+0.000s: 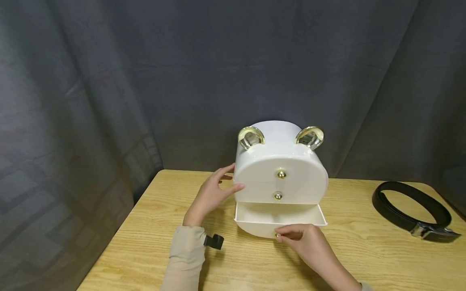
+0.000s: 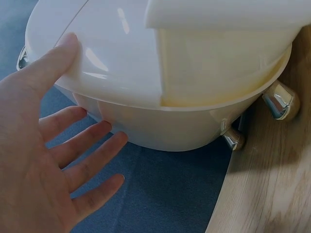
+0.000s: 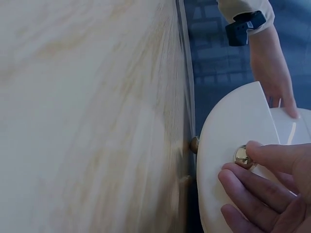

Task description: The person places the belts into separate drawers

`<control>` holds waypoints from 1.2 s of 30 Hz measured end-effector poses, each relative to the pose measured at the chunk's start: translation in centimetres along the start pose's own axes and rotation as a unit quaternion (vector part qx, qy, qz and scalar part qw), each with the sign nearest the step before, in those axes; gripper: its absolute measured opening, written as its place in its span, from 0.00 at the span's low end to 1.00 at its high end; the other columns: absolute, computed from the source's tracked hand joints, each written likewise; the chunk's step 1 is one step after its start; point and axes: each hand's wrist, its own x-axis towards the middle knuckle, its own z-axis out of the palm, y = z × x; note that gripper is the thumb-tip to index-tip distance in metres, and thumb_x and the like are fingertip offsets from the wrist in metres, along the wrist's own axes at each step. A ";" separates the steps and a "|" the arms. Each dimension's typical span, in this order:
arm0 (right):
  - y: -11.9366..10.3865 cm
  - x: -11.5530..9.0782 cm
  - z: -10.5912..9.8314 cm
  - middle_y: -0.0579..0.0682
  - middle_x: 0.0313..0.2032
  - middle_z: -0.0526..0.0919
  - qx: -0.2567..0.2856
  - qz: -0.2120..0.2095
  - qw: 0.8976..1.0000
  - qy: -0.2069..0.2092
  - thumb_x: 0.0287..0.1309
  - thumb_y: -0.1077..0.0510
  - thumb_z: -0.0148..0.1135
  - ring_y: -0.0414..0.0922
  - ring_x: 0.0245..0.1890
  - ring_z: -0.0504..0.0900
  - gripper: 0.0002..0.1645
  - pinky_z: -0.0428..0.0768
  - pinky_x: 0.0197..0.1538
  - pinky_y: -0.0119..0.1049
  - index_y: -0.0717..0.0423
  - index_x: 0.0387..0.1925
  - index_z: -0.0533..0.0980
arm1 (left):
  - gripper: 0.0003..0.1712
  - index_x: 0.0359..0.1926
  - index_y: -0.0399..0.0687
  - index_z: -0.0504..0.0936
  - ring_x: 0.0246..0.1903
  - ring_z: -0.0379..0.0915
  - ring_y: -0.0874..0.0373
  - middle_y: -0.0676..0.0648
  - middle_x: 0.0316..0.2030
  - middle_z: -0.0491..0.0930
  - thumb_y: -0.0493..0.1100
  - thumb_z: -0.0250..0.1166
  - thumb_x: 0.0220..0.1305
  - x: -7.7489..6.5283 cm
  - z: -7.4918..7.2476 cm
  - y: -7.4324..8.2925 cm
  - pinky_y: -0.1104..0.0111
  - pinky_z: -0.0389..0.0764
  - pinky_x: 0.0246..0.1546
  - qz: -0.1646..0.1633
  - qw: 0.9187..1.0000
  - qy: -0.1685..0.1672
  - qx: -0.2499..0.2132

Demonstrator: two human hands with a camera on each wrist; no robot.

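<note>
A white rounded drawer box (image 1: 280,169) with two gold ears stands on the wooden table (image 1: 153,242). Its bottom drawer (image 1: 280,221) is pulled out toward me. My right hand (image 1: 307,240) pinches the small gold knob (image 3: 241,156) on that drawer's front. My left hand (image 1: 212,194) lies with straight fingers against the box's left side (image 2: 112,73), thumb on the front edge. Two gold knobs (image 1: 281,174) show on the upper drawers, which are closed.
A coiled black belt (image 1: 413,210) with a metal buckle lies at the table's right end. A dark grey curtain (image 1: 145,81) hangs behind the table. The box stands on small gold feet (image 2: 279,99). A black wrist strap (image 1: 214,241) sits on my left sleeve.
</note>
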 end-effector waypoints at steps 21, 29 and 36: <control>-0.4 -1.4 -0.1 0.37 0.32 0.85 0.003 0.027 0.999 -0.026 0.47 0.57 0.70 0.31 0.35 0.81 0.07 0.78 0.39 0.27 0.42 0.32 0.85 | 0.42 0.63 0.77 0.64 0.53 0.67 0.58 0.62 0.56 0.69 0.72 0.64 0.45 -0.1 0.0 0.1 0.56 0.70 0.52 -0.014 1.000 -0.001 -0.001; -0.6 -1.9 0.0 0.38 0.32 0.85 0.009 0.038 0.998 -0.040 0.48 0.57 0.69 0.32 0.35 0.81 0.08 0.78 0.38 0.27 0.43 0.33 0.84 | 0.42 0.63 0.79 0.63 0.53 0.67 0.58 0.63 0.57 0.68 0.72 0.64 0.44 -0.1 0.0 -0.1 0.57 0.71 0.51 -0.013 1.000 -0.002 0.001; -1.0 -2.4 -0.1 0.35 0.34 0.85 0.007 0.046 0.997 -0.059 0.50 0.48 0.67 0.32 0.37 0.81 0.07 0.77 0.38 0.27 0.38 0.34 0.84 | 0.41 0.62 0.81 0.63 0.53 0.67 0.57 0.63 0.57 0.68 0.73 0.63 0.44 -0.1 -0.1 0.0 0.57 0.71 0.50 -0.016 1.000 -0.003 0.008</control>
